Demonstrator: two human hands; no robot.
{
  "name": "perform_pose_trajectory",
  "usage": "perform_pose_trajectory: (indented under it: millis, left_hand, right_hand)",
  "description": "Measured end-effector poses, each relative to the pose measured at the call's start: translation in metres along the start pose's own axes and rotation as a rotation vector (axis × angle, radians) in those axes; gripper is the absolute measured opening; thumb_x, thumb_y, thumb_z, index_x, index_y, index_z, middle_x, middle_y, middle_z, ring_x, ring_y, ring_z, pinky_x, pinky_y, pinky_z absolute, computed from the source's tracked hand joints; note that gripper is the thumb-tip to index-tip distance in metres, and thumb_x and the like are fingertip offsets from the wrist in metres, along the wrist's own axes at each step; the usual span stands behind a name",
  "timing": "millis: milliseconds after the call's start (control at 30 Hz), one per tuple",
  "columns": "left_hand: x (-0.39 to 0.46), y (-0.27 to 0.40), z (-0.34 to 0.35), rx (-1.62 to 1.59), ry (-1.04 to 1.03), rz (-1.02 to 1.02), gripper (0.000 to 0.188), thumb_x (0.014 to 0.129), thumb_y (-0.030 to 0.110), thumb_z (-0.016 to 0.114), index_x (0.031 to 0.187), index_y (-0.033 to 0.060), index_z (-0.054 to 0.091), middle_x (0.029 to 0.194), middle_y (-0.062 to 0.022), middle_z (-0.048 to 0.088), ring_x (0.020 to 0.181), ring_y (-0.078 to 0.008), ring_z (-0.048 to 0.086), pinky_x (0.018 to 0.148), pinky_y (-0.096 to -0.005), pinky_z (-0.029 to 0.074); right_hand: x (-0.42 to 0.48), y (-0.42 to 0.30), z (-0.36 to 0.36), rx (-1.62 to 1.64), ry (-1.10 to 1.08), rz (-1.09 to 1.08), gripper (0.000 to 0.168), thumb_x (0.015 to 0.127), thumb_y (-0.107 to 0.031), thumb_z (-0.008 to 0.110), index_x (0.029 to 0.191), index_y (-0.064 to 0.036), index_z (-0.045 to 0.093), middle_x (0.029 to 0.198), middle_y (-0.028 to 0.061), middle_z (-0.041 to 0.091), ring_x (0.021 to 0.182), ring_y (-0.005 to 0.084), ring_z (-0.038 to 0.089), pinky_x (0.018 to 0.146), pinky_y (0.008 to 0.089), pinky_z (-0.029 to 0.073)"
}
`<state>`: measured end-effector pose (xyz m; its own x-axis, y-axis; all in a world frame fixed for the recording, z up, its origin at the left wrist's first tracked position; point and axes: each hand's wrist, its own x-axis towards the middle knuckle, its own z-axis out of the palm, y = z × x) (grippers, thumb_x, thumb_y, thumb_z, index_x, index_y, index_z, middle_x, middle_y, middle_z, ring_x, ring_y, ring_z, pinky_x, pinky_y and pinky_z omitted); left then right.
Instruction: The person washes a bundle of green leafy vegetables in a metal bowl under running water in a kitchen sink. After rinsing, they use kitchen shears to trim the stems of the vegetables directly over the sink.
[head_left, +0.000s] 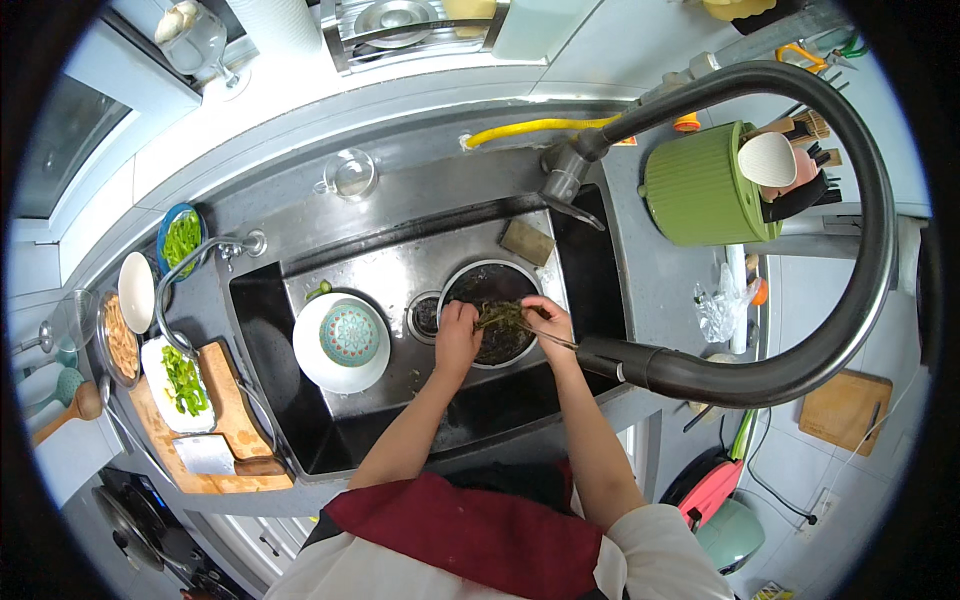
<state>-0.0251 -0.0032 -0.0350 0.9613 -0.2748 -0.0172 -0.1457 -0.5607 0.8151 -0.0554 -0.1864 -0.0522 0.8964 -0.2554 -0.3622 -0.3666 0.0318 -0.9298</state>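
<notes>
Both my hands are over a white-rimmed bowl (489, 262) of dark liquid in the sink (420, 244). Between them stretches a clump of stringy, dark green-brown leafy material (501, 315). My left hand (459, 336) grips its left end, fingers curled at the bowl's left side. My right hand (551, 324) pinches the other end near the right rim. From the spray head (611, 360) of the dark arched faucet, a thin stream of water reaches my right hand and the clump. More dark strands lie in the bowl, too blurred to name.
Left in the sink, a patterned bowl (349, 335) rests upside down on a white plate (307, 364). A sponge block (528, 241) lies behind my hands. A cleaver (206, 454) and dish of cut greens (180, 382) sit on the cutting board (161, 469). A small tap (202, 247) arches nearby.
</notes>
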Motion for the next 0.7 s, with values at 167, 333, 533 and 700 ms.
perform_pose_trajectory:
  millis: [167,333,533,700]
  left_hand:
    - [-0.009,-0.007,0.017,-0.044,0.033,-0.082,0.028,0.06,-0.007,0.062,0.082,0.0026,0.046,0.1,-0.0153,0.045,0.095,-0.0363,0.045,0.078,-0.0403,0.04]
    - [-0.021,-0.015,0.02,0.166,0.06,0.08,0.03,0.064,-0.009,0.056,0.09,0.004,0.054,0.107,-0.0143,0.049,0.102,-0.0351,0.045,0.086,-0.0408,0.039]
    - [-0.016,-0.01,0.005,0.086,0.119,0.023,0.034,0.067,-0.006,0.055,0.1,0.0031,0.056,0.109,-0.0153,0.05,0.102,-0.034,0.046,0.087,-0.0398,0.04]
    - [-0.004,-0.027,0.023,0.209,-0.161,-0.057,0.033,0.069,0.005,0.062,0.101,0.0025,0.056,0.103,-0.0156,0.052,0.1,-0.0323,0.047,0.083,-0.0369,0.044]
  right_hand:
    - [-0.002,0.023,-0.007,-0.571,-0.034,-0.096,0.022,0.073,0.003,0.058,0.093,-0.005,0.06,0.097,0.0054,0.059,0.084,0.0168,0.056,0.073,0.0266,0.045]
    - [0.0,-0.002,0.012,-0.884,0.182,-0.409,0.031,0.058,0.006,0.056,0.087,-0.006,0.059,0.096,0.0085,0.057,0.091,0.0298,0.05,0.082,0.036,0.043]
    - [-0.011,-0.046,0.038,-1.16,0.016,-0.58,0.032,0.057,0.001,0.059,0.086,-0.01,0.063,0.106,0.0082,0.053,0.107,0.0342,0.041,0.089,0.0428,0.038]
    - [-0.012,-0.013,0.034,-1.195,-0.048,-0.567,0.036,0.058,-0.003,0.063,0.093,-0.014,0.064,0.117,0.0092,0.047,0.116,0.0375,0.034,0.094,0.0466,0.033]
